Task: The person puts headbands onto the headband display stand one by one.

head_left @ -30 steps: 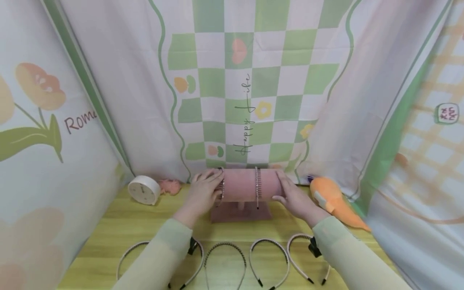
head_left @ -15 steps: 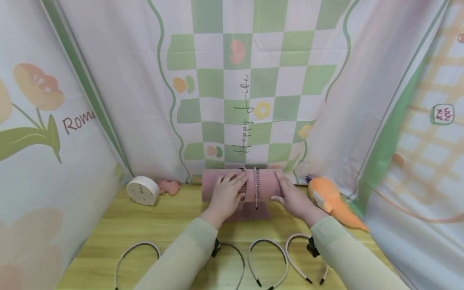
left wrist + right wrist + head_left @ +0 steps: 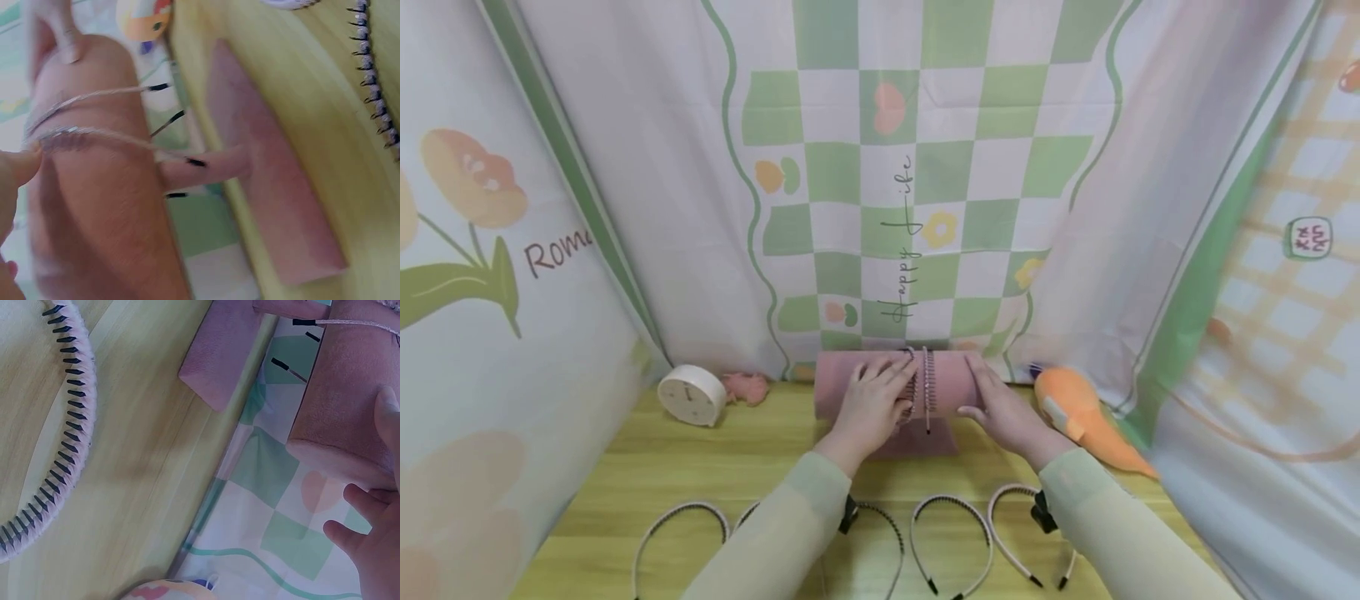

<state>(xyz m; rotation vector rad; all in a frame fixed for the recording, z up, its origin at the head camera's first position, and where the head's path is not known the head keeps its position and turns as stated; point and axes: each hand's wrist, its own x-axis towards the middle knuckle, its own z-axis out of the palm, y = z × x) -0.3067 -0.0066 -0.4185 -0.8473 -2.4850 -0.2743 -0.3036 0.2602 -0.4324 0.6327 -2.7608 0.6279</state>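
A pink plush headband stand [image 3: 950, 387], a horizontal roll on a flat base, stands at the back of the table. Two thin toothed headbands sit around its roll near the middle, close together: the left headband [image 3: 100, 133] and the right headband [image 3: 103, 94]. My left hand [image 3: 867, 408] lies over the roll and holds the left headband, its thumb low on the front and its fingers over the top. At the roll's right end, my right hand [image 3: 1011, 417] grips it, thumb in front; some fingers are behind the end [image 3: 375, 534].
Several headbands lie in a row along the front, among them one in the middle [image 3: 951, 497] and one at left [image 3: 673, 510]. A white round clock [image 3: 692, 396], a small pink item [image 3: 746, 388] and an orange plush carrot [image 3: 1093, 421] stand near the curtain.
My left hand has moved right along the roll, bringing the left headband from the left end to beside the other one. The right hand stays on the roll's right end.
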